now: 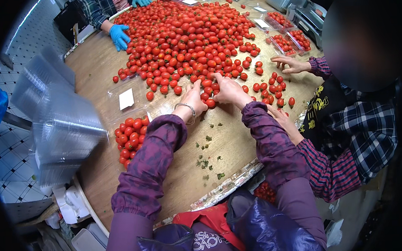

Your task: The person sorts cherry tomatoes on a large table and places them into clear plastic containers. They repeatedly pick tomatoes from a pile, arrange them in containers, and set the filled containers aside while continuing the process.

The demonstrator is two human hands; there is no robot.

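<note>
At the near edge of a large heap of red cherry tomatoes [175,43], my two hands close in from either side. The fingers of my left hand [192,101] curl against several tomatoes. Facing it, my right hand [230,91] bends its fingers round tomatoes on the other side. A cherry tomato [210,103] sits in the gap between them; the fingertips are partly hidden. Left of my left forearm, an open clear plastic box [108,137] holds cherry tomatoes. Its raised lid has a white label [126,99].
Tall stacks of clear plastic boxes [66,127] stand at the left. Green stem bits [204,163] litter the wooden table [176,180]. A blue-gloved hand [119,37] rests at the far left; a co-worker's bare hands [292,65] reach in from the right. Filled boxes [291,41] and a scale lie beyond.
</note>
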